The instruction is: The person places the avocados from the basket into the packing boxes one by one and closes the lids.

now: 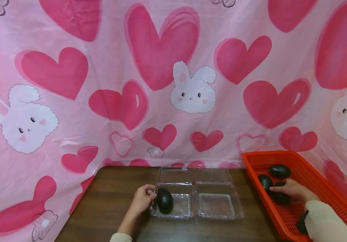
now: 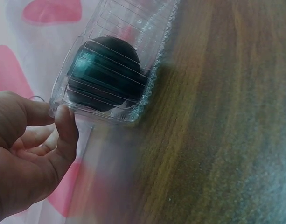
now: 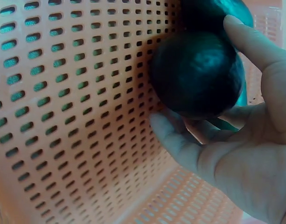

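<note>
On the table lies a clear plastic clamshell container [image 1: 217, 205], opened out, with two compartments at the front. A dark avocado [image 1: 164, 200] sits in its left compartment and shows through the ribbed wall in the left wrist view. My left hand [image 1: 143, 199] pinches the container's left rim between thumb and finger. Inside the orange basket [image 1: 271, 215], my right hand [image 1: 294, 190] has its thumb and fingers curled round an avocado [image 3: 196, 77]. Another avocado [image 3: 215, 14] lies right against that one, near my thumb.
Further avocados are in the basket: one [image 1: 280, 171] towards the back, and dark fruit [image 1: 302, 222] partly hidden by my right sleeve. The perforated basket walls stand close round my right hand. Behind the wooden table [image 1: 107, 198] hangs a pink heart-patterned cloth [image 1: 191, 124].
</note>
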The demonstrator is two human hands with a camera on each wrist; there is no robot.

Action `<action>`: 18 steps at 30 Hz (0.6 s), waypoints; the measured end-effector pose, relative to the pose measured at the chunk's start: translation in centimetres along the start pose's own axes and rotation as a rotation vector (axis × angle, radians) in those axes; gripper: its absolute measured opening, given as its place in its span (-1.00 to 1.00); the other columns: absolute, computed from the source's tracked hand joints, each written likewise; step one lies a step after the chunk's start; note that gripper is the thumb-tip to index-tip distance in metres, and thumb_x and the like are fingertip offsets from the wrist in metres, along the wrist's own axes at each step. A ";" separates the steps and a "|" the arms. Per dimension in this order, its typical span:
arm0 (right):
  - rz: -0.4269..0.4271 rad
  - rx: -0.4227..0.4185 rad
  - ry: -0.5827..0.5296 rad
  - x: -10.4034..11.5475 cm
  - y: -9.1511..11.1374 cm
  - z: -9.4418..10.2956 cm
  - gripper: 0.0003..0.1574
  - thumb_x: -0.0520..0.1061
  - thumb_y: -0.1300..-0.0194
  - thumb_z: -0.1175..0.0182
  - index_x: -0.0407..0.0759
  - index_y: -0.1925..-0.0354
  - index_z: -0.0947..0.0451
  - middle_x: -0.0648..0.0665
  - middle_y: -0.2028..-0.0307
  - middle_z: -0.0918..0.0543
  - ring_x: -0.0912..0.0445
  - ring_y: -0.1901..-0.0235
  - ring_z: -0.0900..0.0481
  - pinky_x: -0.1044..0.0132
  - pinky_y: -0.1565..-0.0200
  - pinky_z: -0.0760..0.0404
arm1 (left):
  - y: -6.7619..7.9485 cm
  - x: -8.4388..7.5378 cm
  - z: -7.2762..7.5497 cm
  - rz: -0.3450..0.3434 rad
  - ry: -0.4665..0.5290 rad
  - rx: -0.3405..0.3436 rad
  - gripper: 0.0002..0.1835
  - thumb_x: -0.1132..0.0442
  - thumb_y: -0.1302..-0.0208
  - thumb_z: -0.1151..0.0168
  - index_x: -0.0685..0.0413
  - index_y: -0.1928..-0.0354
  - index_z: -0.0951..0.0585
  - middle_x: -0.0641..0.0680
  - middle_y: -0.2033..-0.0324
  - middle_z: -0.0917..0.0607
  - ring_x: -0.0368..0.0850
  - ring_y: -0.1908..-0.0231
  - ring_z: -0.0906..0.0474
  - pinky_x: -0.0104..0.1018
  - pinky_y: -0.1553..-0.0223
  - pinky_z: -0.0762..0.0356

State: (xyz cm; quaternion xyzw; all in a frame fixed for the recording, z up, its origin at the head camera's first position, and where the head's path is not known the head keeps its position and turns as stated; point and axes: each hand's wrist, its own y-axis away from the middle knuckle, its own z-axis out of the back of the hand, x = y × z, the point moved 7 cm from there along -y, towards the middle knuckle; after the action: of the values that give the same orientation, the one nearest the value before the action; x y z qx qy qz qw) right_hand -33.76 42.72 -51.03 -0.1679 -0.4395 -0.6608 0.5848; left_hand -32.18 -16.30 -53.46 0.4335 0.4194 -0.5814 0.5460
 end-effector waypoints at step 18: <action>0.007 -0.059 0.040 -0.9 -0.5 -0.7 -0.17 0.08 -0.41 -0.30 -0.67 -0.14 -0.31 -0.30 0.15 -0.63 -0.04 0.18 -0.63 -0.05 0.09 -0.78 | 0.1 -0.1 0.5 0.017 0.006 -0.021 -0.70 0.55 -0.32 -0.25 0.48 -0.08 -0.54 0.12 0.48 -0.58 -0.15 0.66 -0.43 -0.29 0.72 -0.56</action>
State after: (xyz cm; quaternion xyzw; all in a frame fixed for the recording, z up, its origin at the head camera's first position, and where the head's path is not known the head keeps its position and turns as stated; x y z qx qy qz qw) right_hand -33.81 42.69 -52.29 -0.1734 -0.4076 -0.6744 0.5908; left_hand -32.12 -16.74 -53.18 0.4328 0.4235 -0.5710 0.5543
